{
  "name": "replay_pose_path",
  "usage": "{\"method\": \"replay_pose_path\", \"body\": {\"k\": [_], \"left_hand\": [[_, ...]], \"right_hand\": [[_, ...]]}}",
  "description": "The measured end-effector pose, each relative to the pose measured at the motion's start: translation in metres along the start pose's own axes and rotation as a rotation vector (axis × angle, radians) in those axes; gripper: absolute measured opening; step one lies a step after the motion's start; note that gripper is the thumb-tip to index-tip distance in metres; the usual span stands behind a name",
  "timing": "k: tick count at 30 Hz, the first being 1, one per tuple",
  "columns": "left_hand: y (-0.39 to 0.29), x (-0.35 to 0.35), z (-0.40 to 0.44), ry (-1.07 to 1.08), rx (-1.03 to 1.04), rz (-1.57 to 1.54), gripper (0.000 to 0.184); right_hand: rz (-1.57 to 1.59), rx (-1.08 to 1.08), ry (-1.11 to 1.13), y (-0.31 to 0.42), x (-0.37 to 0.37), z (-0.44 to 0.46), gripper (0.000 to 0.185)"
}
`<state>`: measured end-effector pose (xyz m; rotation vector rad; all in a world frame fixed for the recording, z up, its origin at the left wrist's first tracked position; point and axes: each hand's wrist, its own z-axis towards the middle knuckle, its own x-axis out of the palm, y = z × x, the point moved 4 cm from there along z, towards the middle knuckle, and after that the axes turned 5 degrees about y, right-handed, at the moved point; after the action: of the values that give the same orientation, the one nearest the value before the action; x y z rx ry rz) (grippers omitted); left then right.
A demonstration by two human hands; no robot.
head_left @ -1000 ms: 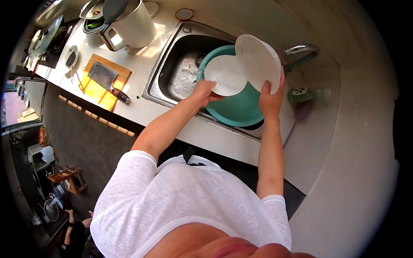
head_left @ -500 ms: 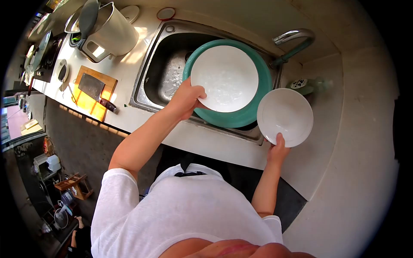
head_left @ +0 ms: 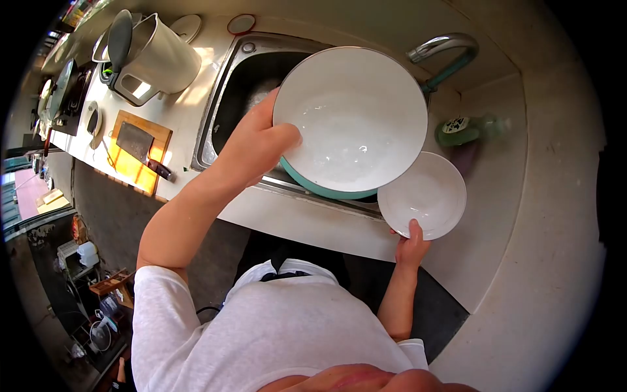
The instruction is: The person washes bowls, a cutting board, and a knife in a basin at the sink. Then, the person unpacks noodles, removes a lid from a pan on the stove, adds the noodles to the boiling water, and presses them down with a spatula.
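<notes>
A large white bowl (head_left: 349, 117) is gripped at its left rim by my left hand (head_left: 264, 144), thumb inside and fingers underneath. Wet glints show on its inner surface. Beneath it, a green basin (head_left: 326, 189) in the sink is mostly covered, with only its front edge showing. My right hand (head_left: 411, 247) pinches the near rim of a smaller white bowl (head_left: 423, 196), thumb on the inside. This smaller bowl is over the counter at the sink's right end, and the large bowl's edge overlaps it in view.
A metal sink (head_left: 215, 111) lies under the basin, with a faucet (head_left: 450, 49) behind. A green bottle (head_left: 467, 130) stands at the right corner. Leftward are a white pitcher (head_left: 163, 59), a cutting board (head_left: 124, 163) and a cleaver (head_left: 135, 140).
My left hand has lifted the large bowl up toward the camera, and it hides more of the basin. The smaller bowl in my right hand has shifted slightly left and nearer me.
</notes>
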<state>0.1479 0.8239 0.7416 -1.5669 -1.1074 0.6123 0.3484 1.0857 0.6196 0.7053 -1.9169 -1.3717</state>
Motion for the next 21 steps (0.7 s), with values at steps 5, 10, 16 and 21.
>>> {"method": "replay_pose_path", "body": {"k": [5, 10, 16, 21], "left_hand": [[-0.027, 0.004, 0.01, -0.14, 0.661, 0.943, 0.051], [-0.025, -0.004, 0.025, -0.195, 1.053, 1.18, 0.048], [0.057, -0.009, 0.061, -0.024, 0.239, 0.172, 0.05], [0.1, 0.022, 0.072, 0.089, -0.169, -0.097, 0.054]], "right_hand": [[-0.026, -0.003, 0.015, 0.004, 0.007, -0.002, 0.042], [-0.244, -0.065, 0.01, 0.004, 0.005, 0.001, 0.039], [-0.149, 0.182, 0.18, 0.003, 0.056, 0.049, 0.028], [0.001, 0.215, 0.253, -0.036, 0.089, 0.083, 0.031]]}}
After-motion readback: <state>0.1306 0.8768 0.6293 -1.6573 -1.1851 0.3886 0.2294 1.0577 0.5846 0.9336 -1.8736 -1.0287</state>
